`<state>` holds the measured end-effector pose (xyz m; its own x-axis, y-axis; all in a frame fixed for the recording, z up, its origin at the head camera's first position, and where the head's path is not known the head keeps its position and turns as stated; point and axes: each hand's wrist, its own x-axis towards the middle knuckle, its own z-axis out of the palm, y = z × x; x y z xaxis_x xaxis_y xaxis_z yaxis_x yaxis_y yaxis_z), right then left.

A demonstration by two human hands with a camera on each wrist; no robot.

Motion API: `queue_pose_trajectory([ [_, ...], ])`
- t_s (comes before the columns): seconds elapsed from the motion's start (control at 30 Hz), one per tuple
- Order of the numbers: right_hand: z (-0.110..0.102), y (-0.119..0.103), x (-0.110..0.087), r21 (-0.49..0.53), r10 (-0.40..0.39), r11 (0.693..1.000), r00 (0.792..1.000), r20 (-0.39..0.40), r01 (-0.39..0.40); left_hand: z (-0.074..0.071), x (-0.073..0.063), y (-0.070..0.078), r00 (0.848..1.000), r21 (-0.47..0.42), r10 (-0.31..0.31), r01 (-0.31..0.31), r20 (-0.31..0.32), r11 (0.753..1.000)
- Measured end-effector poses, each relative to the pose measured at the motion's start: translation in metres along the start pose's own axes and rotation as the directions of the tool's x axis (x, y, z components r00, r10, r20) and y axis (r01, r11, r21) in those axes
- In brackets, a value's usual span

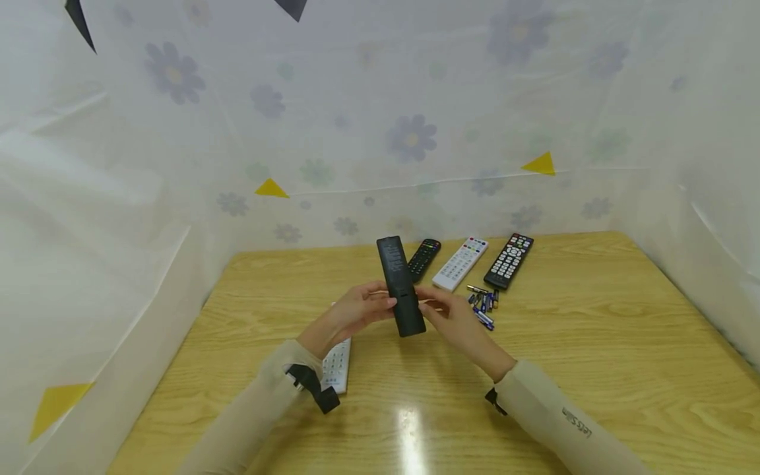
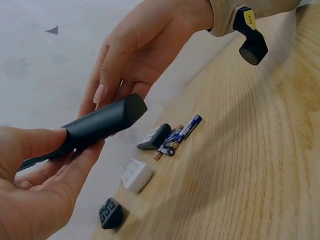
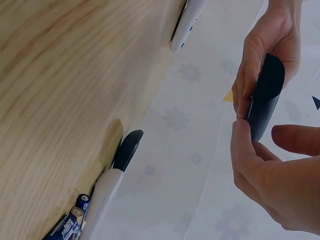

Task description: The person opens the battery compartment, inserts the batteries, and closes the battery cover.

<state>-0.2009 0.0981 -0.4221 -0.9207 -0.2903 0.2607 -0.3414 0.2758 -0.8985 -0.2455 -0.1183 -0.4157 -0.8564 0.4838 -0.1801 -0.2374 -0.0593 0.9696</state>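
Observation:
A black remote control (image 1: 399,277) is held up over the table, its labelled back facing the head camera. My left hand (image 1: 359,309) grips it by the left edge, thumb on the near side and fingers behind, as the left wrist view also shows. At the opposite edge is my right hand (image 1: 457,324). In the right wrist view its fingers (image 3: 243,145) touch the remote while the thumb stands a little apart. Beneath my left wrist lies a white remote (image 1: 336,366), partly covered by the hand and sleeve.
Toward the back of the wooden table (image 1: 564,369) lie a small black remote (image 1: 425,258), a white remote (image 1: 460,262) and a larger black remote (image 1: 508,260). Several loose batteries (image 1: 483,303) are scattered before them. A flowered white sheet (image 1: 356,119) hangs behind the table.

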Motion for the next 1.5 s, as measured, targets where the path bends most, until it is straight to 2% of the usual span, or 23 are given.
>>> queue_pose_trajectory([
  [0.3,0.001,0.001,-0.003,0.007,0.004,1.000,1.000,-0.004,-0.004,0.003,0.001,-0.001,0.998,-0.032,-0.045,0.044,-0.036,0.999],
  [0.37,0.000,0.002,-0.002,-0.022,-0.022,1.000,0.999,-0.024,0.021,0.003,0.001,-0.002,0.998,-0.033,-0.048,0.046,-0.044,0.998],
  [0.43,-0.001,0.002,-0.002,-0.083,-0.082,0.993,0.996,-0.042,0.078,0.003,0.002,-0.002,0.998,-0.030,-0.046,0.045,-0.044,0.999],
  [0.53,-0.003,0.003,0.001,-0.202,-0.208,0.959,0.977,-0.035,0.197,0.004,0.002,-0.002,0.998,-0.018,-0.044,0.043,-0.040,0.999],
  [0.67,-0.005,0.001,0.003,-0.290,-0.286,0.910,0.955,0.076,0.296,0.005,0.001,-0.002,0.999,-0.006,-0.033,0.033,-0.011,0.999],
  [0.77,-0.006,-0.004,0.003,-0.331,-0.250,0.897,0.954,0.165,0.293,0.004,0.001,-0.001,1.000,-0.007,-0.018,0.018,0.008,1.000],
  [0.87,-0.006,-0.011,0.002,-0.398,-0.192,0.877,0.956,0.223,0.269,0.005,0.000,-0.002,1.000,-0.012,-0.004,0.004,-0.003,1.000],
  [0.97,-0.004,-0.017,0.001,-0.486,-0.168,0.827,0.950,0.262,0.280,0.007,0.001,-0.003,1.000,-0.010,0.019,-0.019,-0.024,1.000],
  [1.07,-0.001,-0.020,0.002,-0.534,-0.191,0.784,0.942,0.277,0.316,0.010,0.002,-0.003,0.998,0.005,0.037,-0.037,-0.046,0.999],
  [1.13,-0.001,-0.021,0.004,-0.534,-0.195,0.785,0.943,0.268,0.314,0.013,0.002,-0.002,0.997,0.023,0.046,-0.045,-0.058,0.999],
  [1.37,0.002,-0.018,0.009,-0.440,-0.155,0.866,0.963,0.220,0.240,0.019,-0.001,-0.001,0.994,0.071,0.067,-0.060,-0.090,0.996],
  [1.5,0.006,-0.016,0.009,-0.397,-0.152,0.892,0.970,0.190,0.217,0.022,-0.002,-0.002,0.991,0.083,0.075,-0.066,-0.111,0.994],
])
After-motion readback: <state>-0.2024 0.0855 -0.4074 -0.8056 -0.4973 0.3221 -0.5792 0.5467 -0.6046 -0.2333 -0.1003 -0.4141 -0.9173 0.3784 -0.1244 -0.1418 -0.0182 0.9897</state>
